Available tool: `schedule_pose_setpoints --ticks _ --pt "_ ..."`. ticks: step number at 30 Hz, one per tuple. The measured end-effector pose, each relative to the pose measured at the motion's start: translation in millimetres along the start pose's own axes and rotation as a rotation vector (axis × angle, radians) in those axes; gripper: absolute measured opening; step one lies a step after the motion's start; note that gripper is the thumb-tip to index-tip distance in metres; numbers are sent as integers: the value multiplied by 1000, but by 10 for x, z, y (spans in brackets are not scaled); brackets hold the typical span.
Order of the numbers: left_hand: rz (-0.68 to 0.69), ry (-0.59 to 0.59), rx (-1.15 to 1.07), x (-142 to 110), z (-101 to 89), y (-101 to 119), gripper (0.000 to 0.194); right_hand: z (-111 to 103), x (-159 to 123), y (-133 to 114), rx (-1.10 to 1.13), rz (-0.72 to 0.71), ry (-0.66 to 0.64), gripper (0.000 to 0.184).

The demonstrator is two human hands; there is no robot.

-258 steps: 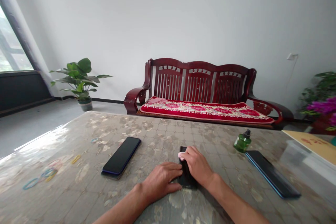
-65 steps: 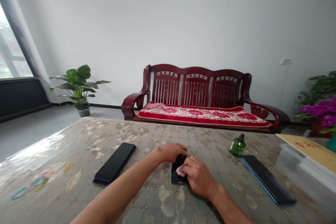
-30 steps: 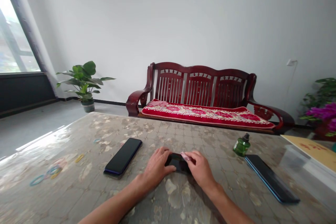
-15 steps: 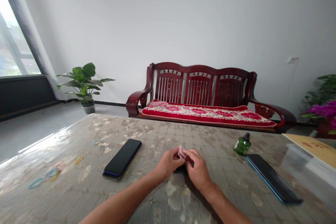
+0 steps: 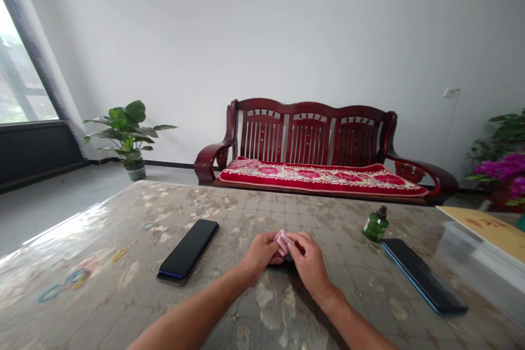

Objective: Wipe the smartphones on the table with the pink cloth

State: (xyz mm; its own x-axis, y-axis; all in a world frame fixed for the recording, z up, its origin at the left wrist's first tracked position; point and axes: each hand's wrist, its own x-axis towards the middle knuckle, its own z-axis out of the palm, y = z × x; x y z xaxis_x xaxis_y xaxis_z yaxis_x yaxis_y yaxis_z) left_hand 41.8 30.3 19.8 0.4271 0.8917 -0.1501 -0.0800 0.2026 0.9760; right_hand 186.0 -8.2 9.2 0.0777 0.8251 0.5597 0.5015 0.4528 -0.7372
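Observation:
My left hand point(image 5: 262, 251) and my right hand point(image 5: 308, 260) meet over the middle of the table point(image 5: 229, 311). Between their fingertips they pinch a small folded pink piece point(image 5: 283, 243); whether it is paper or cloth I cannot tell. Both hands are closed on it, the left at its left side and the right at its upper right. Under the hands lies a dark flat thing point(image 5: 279, 267), mostly hidden by them.
A phone point(image 5: 188, 249) lies left of my hands, with several coloured rubber bands point(image 5: 79, 278) farther left. To the right stand a green bottle point(image 5: 375, 225), another phone point(image 5: 424, 276) and a clear plastic box point(image 5: 471, 262). A wooden bench point(image 5: 307, 136) is beyond the table.
The pink piece has turned and shows more of its surface between my fingers. My left fingers have shifted slightly around it. The whole view has moved a little.

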Motion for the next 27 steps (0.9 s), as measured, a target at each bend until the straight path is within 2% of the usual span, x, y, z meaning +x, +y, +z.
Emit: schedule_pose_setpoints --ticks 4,9,14,19,23,27 --pt "-26 -45 -38 -68 28 85 26 16 9 -2 -63 -1 26 14" --pt "-33 -2 -61 -43 53 65 28 14 12 -43 -139 -33 37 13" --pt "-67 33 -98 11 29 9 25 -28 -14 -69 -281 -173 31 19" --pt "-92 34 -141 17 3 29 15 -119 -12 -118 -472 -348 -52 21" --pt "-94 2 -174 -12 -29 121 27 -181 -7 -168 -521 -412 -154 18" --pt "-73 -41 -142 -28 -63 190 37 -193 -5 -178 -544 -463 -193 21"
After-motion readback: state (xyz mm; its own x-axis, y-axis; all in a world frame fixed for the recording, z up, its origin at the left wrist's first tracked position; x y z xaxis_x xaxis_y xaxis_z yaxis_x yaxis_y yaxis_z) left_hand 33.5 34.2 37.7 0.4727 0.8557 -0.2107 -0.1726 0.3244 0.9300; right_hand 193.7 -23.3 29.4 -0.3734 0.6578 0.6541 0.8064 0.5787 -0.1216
